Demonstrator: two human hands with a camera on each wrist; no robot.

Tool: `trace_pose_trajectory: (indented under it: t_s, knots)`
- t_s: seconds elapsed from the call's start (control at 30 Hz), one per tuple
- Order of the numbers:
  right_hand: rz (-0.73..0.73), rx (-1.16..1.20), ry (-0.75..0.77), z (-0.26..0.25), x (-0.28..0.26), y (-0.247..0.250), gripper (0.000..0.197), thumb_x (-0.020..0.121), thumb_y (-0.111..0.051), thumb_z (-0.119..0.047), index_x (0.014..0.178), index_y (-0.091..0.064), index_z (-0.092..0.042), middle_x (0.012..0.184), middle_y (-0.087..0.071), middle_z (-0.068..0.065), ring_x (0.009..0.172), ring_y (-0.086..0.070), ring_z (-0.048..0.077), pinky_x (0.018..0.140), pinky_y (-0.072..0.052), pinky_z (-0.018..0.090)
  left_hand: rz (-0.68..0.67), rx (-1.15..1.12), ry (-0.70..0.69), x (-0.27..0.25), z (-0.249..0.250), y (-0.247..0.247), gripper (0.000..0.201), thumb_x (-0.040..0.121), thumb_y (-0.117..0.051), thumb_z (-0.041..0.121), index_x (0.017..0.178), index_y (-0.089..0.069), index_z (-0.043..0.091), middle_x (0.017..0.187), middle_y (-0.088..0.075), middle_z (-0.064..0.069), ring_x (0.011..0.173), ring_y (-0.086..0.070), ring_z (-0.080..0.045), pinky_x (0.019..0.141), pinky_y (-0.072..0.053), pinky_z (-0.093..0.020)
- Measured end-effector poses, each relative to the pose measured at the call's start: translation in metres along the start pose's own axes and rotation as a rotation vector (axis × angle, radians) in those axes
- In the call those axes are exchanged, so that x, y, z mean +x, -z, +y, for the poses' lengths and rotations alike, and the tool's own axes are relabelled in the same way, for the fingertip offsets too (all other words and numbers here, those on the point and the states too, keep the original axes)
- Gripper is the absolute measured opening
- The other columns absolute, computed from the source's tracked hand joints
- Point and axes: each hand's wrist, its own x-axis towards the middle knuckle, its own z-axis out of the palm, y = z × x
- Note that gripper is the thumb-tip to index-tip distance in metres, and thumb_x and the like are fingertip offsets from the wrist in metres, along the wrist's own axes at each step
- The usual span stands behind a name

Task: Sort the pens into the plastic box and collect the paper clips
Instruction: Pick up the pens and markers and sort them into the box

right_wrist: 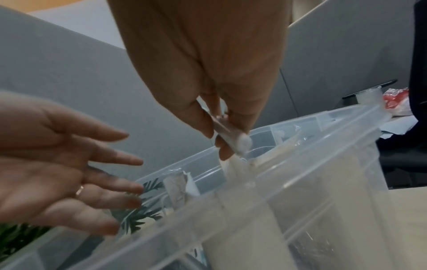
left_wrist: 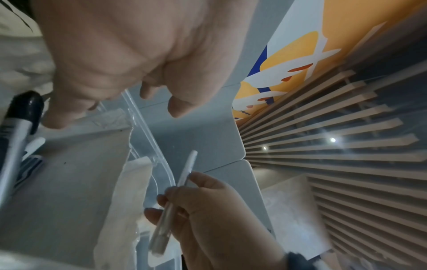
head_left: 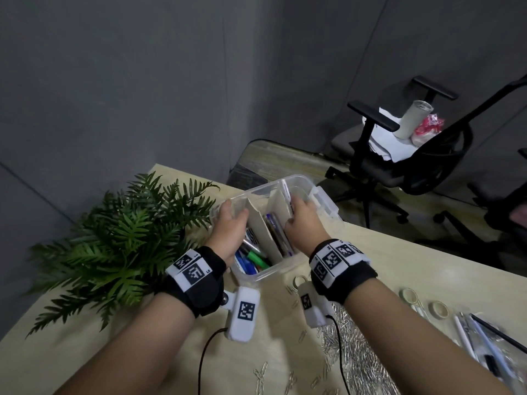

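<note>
Two hands meet over the box (head_left: 296,182) near the table's far edge. Her right hand (head_left: 302,218) pinches a light, slippery pen (left_wrist: 184,180) mid-barrel; her left hand (head_left: 230,223) hovers beside it, fingers spread, holding nothing.

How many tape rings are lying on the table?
3 tape rings: one by the plastic box's near corner, two further right, near the loose pens. The right forearm may hide more.

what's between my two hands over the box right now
In the head view, upright beige cardboard dividers inside the clear plastic box stand between left hand and right hand.
</note>
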Motion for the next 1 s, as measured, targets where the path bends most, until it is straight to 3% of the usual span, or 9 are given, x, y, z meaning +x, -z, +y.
trace_pose_trajectory:
  t_s: [0.1,0.23,0.33,0.53,0.7,0.8,0.87,0.93,1.0]
  knots:
    - [0.009,-0.006,0.029,0.0,0.006,-0.004,0.058,0.091,-0.052,-0.005,0.145,-0.032,-0.013,0.137,-0.045,0.016,0.116,-0.053,0.027,0.098,-0.04,0.029,-0.033,-0.027,-0.026,-0.008,0.005,-0.004,0.044,0.099,-0.042,0.031,0.141,-0.036,0.019,0.143,-0.04,-0.003,0.126,-0.041,-0.019,0.11,-0.033,-0.046]
    - [0.011,0.01,0.034,0.011,0.0,-0.01,0.049,0.093,-0.053,-0.016,0.14,-0.04,-0.014,0.134,-0.05,0.014,0.114,-0.056,0.025,0.092,-0.041,0.026,-0.044,0.008,-0.075,-0.02,0.012,-0.015,0.026,0.098,-0.045,0.034,0.119,-0.053,0.022,0.12,-0.054,0.006,0.113,-0.049,-0.013,0.105,-0.039,-0.042]
    - [0.077,0.093,0.084,0.028,-0.012,0.0,0.037,0.091,-0.053,-0.014,0.128,-0.052,-0.013,0.124,-0.054,0.009,0.105,-0.057,0.02,0.086,-0.041,0.022,-0.087,0.053,-0.133,-0.028,0.017,-0.032,0.022,0.097,-0.046,0.036,0.108,-0.057,0.022,0.11,-0.06,0.005,0.109,-0.055,-0.013,0.1,-0.044,-0.04]
    - [0.219,0.169,0.098,0.105,-0.056,0.033,0.021,0.089,-0.054,-0.008,0.107,-0.064,-0.016,0.106,-0.054,-0.001,0.083,-0.056,0.012,0.078,-0.039,0.019,-0.207,0.113,-0.166,-0.05,0.017,-0.094,0.016,0.098,-0.046,0.032,0.101,-0.056,0.02,0.104,-0.064,-0.001,0.091,-0.061,-0.013,0.08,-0.049,-0.032]
    - [0.206,0.067,-0.093,0.2,-0.11,0.066,0.02,0.089,-0.056,-0.013,0.107,-0.063,-0.02,0.104,-0.055,-0.002,0.076,-0.055,0.009,0.078,-0.044,0.023,-0.325,0.215,-0.139,-0.071,-0.002,-0.163,0.01,0.095,-0.053,0.028,0.1,-0.056,0.02,0.102,-0.065,-0.005,0.09,-0.062,-0.018,0.077,-0.05,-0.033]
    - [0.151,0.057,-0.258,0.257,-0.144,0.08,0.023,0.088,-0.061,-0.017,0.111,-0.06,-0.019,0.108,-0.056,-0.001,0.089,-0.057,0.012,0.087,-0.051,0.03,-0.4,0.327,-0.09,-0.084,-0.022,-0.205,0.012,0.091,-0.058,0.031,0.101,-0.055,0.024,0.102,-0.064,-0.008,0.094,-0.063,-0.022,0.08,-0.052,-0.038]
    - [0.122,0.05,-0.357,0.289,-0.164,0.089,0.025,0.088,-0.062,-0.021,0.113,-0.058,-0.017,0.111,-0.059,0.001,0.098,-0.058,0.016,0.093,-0.05,0.033,-0.446,0.413,-0.067,-0.094,-0.038,-0.231,0.019,0.09,-0.06,0.033,0.106,-0.053,0.023,0.102,-0.061,-0.006,0.092,-0.061,-0.018,0.077,-0.051,-0.033]
    - [0.093,0.04,-0.436,0.317,-0.18,0.098,0.028,0.089,-0.061,-0.018,0.116,-0.057,-0.014,0.115,-0.06,0.003,0.103,-0.057,0.019,0.092,-0.047,0.03,-0.495,0.493,-0.035,-0.106,-0.056,-0.255,0.025,0.09,-0.06,0.033,0.111,-0.052,0.021,0.103,-0.06,-0.002,0.093,-0.059,-0.014,0.075,-0.047,-0.026]
    - [0.06,0.04,-0.496,0.342,-0.193,0.104,0.03,0.088,-0.062,-0.017,0.117,-0.056,-0.014,0.117,-0.06,0.003,0.105,-0.057,0.019,0.091,-0.046,0.028,-0.527,0.538,0.014,-0.116,-0.076,-0.277,0.025,0.088,-0.063,0.032,0.109,-0.053,0.02,0.104,-0.061,-0.001,0.092,-0.06,-0.013,0.079,-0.049,-0.028]
